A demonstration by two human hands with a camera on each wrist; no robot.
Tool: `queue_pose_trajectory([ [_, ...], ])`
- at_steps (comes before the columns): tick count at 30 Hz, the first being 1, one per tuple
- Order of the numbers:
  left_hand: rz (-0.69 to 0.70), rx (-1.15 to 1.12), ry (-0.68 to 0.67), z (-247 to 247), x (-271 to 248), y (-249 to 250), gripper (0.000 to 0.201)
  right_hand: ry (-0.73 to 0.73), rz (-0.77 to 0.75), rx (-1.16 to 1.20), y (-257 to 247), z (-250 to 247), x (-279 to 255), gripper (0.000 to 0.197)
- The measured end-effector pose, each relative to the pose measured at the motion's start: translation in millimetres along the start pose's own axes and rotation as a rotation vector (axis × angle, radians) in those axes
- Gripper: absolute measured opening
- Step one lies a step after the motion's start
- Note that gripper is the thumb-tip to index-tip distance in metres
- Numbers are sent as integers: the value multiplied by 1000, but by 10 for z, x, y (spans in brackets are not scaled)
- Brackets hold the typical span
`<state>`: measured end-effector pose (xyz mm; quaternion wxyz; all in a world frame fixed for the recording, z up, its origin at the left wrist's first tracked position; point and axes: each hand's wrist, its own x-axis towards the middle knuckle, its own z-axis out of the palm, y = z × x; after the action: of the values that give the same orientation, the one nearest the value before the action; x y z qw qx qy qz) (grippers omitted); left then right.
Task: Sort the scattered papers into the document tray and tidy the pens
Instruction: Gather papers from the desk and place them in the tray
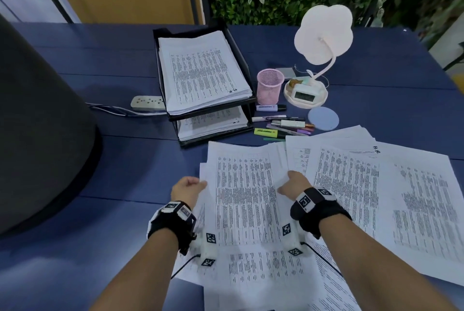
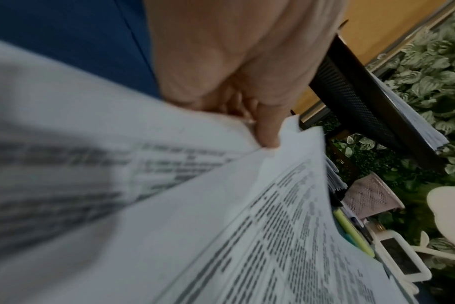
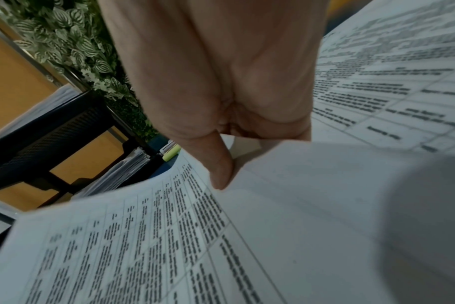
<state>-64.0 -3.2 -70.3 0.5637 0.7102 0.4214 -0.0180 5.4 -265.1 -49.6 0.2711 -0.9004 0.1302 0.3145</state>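
Observation:
A bundle of printed papers (image 1: pixel 244 192) is held between my two hands just above the table. My left hand (image 1: pixel 189 189) pinches its left edge, thumb on top (image 2: pixel 269 131). My right hand (image 1: pixel 292 184) pinches the right edge, thumb (image 3: pixel 221 170) pressed on the sheet. More loose papers (image 1: pixel 391 200) lie spread to the right and under the bundle. The black two-tier document tray (image 1: pixel 247 62) stands behind, both tiers holding stacks. Several pens and highlighters (image 1: pixel 283 126) lie scattered right of the tray, beside a pink mesh pen cup (image 1: pixel 270 86).
A white flower-shaped lamp (image 1: pixel 324 34) with a small clock in its base stands behind the pens, with a round blue coaster (image 1: pixel 323 118) in front. A power strip (image 1: pixel 147 103) lies left of the tray. A large dark rounded object (image 1: pixel 42 122) fills the left side.

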Motion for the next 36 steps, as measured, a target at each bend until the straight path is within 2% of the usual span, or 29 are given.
queue_pose_trajectory([
  [3,75,-96,94,18,-31,-13,25,6,8,69,8,-7,-2,54],
  [5,97,-104,105,18,-46,4,15,25,-25,159,18,20,15,55],
  [6,93,-64,70,27,-65,17,13,31,-44,201,19,52,11,56],
  [8,80,125,-62,50,-107,20,28,-3,-82,236,-8,126,-20,57],
  [10,122,242,-166,72,-174,50,25,-42,-128,251,-55,217,-39,56],
  [12,202,240,-182,68,-232,88,20,-49,-144,289,-95,269,-44,53],
  [16,325,103,-193,-112,-193,216,19,81,-215,300,-102,181,-29,36],
  [18,325,-9,-214,-240,-148,340,20,141,-273,470,-116,112,-32,44],
  [20,330,-143,-215,-346,-162,526,21,120,-301,711,-192,35,-63,52],
  [21,334,-204,-219,-387,-167,628,19,71,-292,818,-253,-1,-90,50],
  [23,373,-296,-217,-441,-182,814,14,-5,-315,916,-378,-63,-121,34],
  [25,431,-290,-191,-472,-167,970,16,52,-409,891,-526,-148,-178,17],
  [28,551,-213,-116,-466,-215,1186,38,188,-569,892,-766,-287,-320,21],
  [33,812,-240,58,-396,-452,1491,22,420,-817,878,-1103,-435,-562,19],
  [36,848,-202,63,-371,-439,1487,25,440,-832,916,-1131,-442,-594,27],
])
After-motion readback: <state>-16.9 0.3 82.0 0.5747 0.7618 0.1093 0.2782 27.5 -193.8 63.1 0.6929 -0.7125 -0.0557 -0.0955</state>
